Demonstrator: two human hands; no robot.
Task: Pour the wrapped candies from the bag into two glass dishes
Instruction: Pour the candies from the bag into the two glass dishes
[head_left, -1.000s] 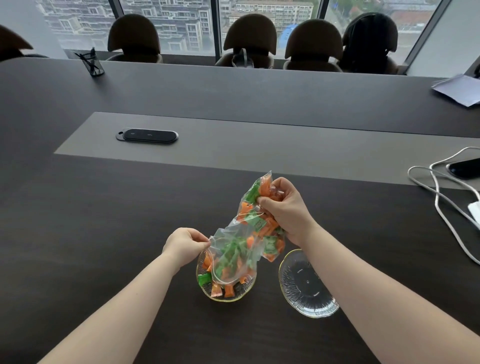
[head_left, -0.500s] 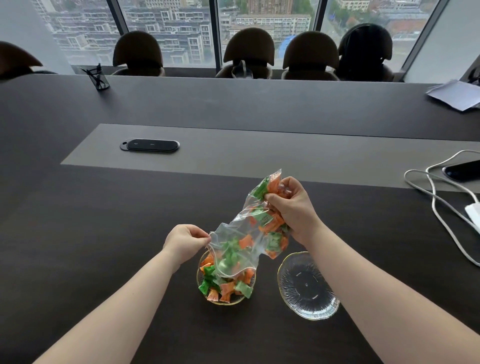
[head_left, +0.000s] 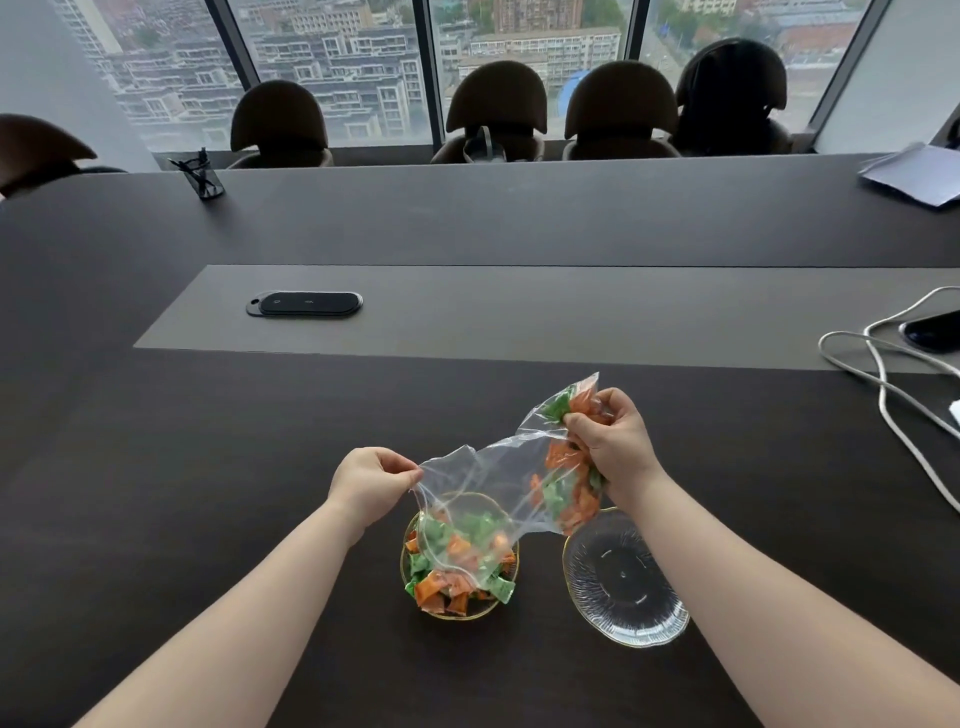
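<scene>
A clear plastic bag (head_left: 498, 467) stretches between my hands above the dark table. My left hand (head_left: 369, 483) pinches its open mouth over the left glass dish (head_left: 415, 597). My right hand (head_left: 613, 447) grips the bag's closed end, where orange and green wrapped candies (head_left: 566, 493) stay bunched. The left dish, gold-rimmed, holds a heap of orange and green candies (head_left: 457, 582), partly seen through the bag. The right glass dish (head_left: 623, 582) stands bare beside it, just under my right forearm.
A black flat device (head_left: 306, 304) lies on the grey centre strip. White cables (head_left: 883, 374) and a dark phone (head_left: 935, 332) sit at the right edge. Papers (head_left: 914, 174) lie far right, a small black holder (head_left: 202, 176) far left. Chairs (head_left: 498, 109) line the far side.
More candies have dropped from the bag into the left dish. The bag's mouth end is now nearly clear of candy, and the bag is pulled out flatter between my hands.
</scene>
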